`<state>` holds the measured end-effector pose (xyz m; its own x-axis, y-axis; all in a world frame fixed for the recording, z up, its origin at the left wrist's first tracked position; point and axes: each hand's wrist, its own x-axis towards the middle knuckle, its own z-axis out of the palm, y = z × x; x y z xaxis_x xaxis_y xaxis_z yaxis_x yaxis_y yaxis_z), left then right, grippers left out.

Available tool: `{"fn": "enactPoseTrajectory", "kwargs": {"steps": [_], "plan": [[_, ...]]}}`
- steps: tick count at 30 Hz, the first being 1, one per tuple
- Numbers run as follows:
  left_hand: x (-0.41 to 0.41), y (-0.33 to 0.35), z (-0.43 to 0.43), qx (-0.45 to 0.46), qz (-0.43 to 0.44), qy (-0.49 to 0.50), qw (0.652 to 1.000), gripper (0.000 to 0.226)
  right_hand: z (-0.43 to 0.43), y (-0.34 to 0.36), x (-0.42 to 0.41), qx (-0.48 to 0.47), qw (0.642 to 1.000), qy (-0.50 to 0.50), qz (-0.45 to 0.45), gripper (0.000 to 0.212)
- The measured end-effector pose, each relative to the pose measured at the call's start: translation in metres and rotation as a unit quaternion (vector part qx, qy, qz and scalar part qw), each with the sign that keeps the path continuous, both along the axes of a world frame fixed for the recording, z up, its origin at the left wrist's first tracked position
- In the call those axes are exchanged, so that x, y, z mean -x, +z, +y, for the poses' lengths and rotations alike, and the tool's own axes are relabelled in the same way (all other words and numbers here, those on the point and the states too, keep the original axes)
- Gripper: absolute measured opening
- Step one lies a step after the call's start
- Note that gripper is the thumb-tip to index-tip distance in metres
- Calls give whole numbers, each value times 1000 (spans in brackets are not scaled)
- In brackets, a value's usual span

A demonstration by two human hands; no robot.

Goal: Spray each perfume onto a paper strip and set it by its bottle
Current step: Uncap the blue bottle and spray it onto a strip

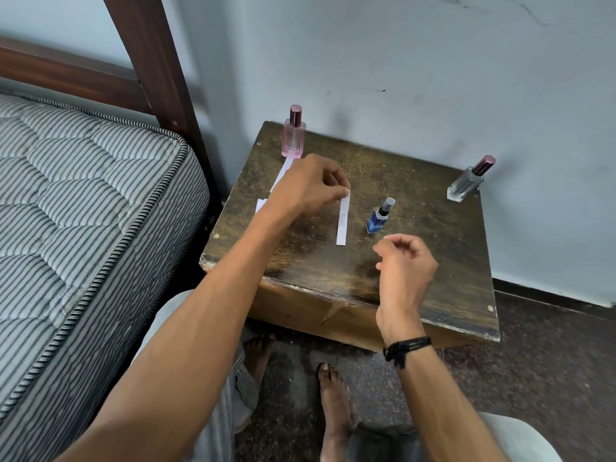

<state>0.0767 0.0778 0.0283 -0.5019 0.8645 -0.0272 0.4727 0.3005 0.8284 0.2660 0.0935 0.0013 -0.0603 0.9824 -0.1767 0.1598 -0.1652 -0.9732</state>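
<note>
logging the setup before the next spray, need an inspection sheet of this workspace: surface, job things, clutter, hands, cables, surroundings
surface: worn dark wooden table, scuffed top
job's things: pink bottle upright at far left corner, paper strip in front of it; blue bottle mid-table; clear bottle at far right corner; second strip left of the blue bottle; white piece at the left edge, partly hidden by the arm
clutter: nothing seen
grippers: left hand pinches the second strip's far end with its fingers; right hand loosely curled, holding nothing
cables: nothing seen
surroundings: striped mattress and wooden bed frame to the left, pale wall behind, dark floor, bare feet below
</note>
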Motion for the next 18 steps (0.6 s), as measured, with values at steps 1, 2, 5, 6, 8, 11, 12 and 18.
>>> {"fn": "enactPoseTrajectory", "kwargs": {"steps": [1, 2, 5, 6, 8, 11, 12, 18], "plan": [[1, 1, -1, -12, -8, -6, 1000, 4, 0, 2, -1, -12, 1000, -4, 4, 14], [2, 2, -1, -25, -17, -13, 999, 5, -1, 5, -1, -30, 999, -7, 13, 15], [4, 4, -2, -61, -51, -29, 996, 9, -2, 15, -4, -106, 993, -7, 50, 21], [4, 4, -1, -70, -59, -31, 995, 10, -1, 17, -4, -132, 989, -5, 61, 23], [4, 5, -2, -83, -75, -32, 993, 11, 2, 19, -5, -177, 981, 0, 79, 24], [3, 9, -3, -105, -100, -31, 989, 11, 8, 18, -6, -209, 973, 9, 100, 25], [3, 11, -3, -113, -110, -30, 987, 11, 9, 18, -6, -212, 972, 11, 104, 25], [1, 17, -6, -171, -153, -42, 972, 12, 23, 29, -11, -241, 964, 46, 102, 26]]}}
